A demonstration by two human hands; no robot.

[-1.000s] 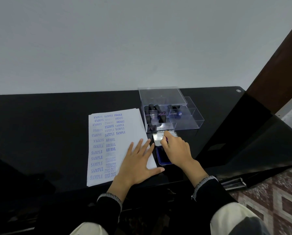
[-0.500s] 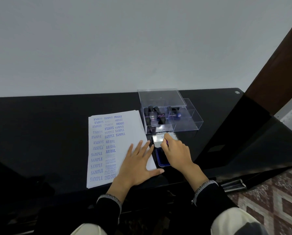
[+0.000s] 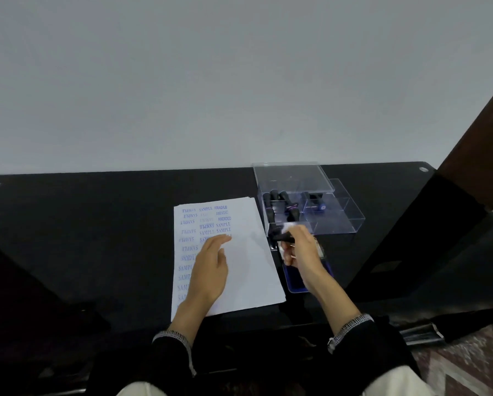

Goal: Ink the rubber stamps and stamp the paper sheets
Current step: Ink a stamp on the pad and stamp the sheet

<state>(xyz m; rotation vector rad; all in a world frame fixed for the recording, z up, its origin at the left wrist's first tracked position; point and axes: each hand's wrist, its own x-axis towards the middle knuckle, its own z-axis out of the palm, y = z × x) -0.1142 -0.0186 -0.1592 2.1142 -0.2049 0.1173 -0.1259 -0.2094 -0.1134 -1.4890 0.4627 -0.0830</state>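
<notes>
My left hand (image 3: 211,270) lies flat, fingers straight, pinning the stamped paper sheet (image 3: 248,270) so it won't slide, while my right hand (image 3: 302,247) grips a black rubber stamp (image 3: 282,237) over the blue ink pad (image 3: 295,278), prob. freshly inked.

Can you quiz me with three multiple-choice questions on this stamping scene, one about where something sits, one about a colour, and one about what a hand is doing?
1. Where is the clear plastic box?
A. left of the paper
B. behind and right of the paper
C. on the paper

2. What colour are the printed words on the paper sheets?
A. red
B. green
C. blue

3. What is the right hand doing?
A. holding a black stamp
B. lying flat on the table
C. resting in the box

Answers: 1 B, it stands past the sheets' far right corner. 2 C, the SAMPLE marks are blue. 3 A, its fingers curl round the stamp.
</notes>
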